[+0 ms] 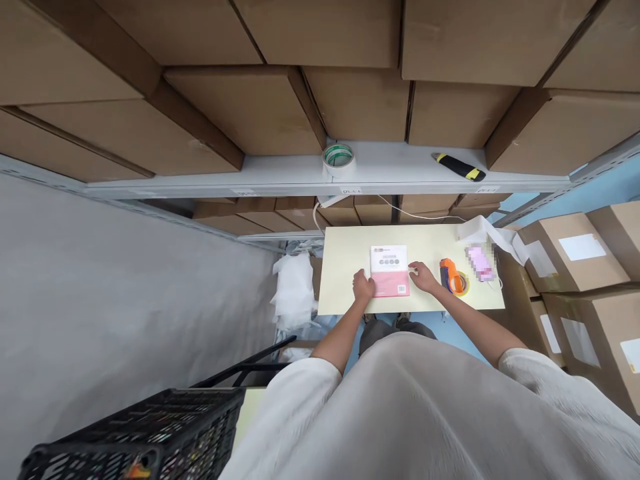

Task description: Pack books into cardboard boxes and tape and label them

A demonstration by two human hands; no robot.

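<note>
On the pale yellow table lies a flat pink-and-white box (390, 272), or possibly a booklet, with print and a small code on its face. My left hand (363, 286) grips its left edge, thumb on top and fingers curled at the side. At the right edge, my right hand (423, 276) has bent fingers that appear to pinch the border; what lies under the fingertips is hidden. To the right of that hand sits an orange tape dispenser (453, 277) with a roll of tape. A blurred pink item (480, 261) lies farther right.
Above the table (345, 267), a metal shelf (280, 175) carries cardboard boxes (360, 107), a tape roll (339, 159) and a utility knife (459, 167). Labelled cartons (575, 253) stack at right. White packing sheets (294, 287) hang left; a black crate (140, 433) stands lower left.
</note>
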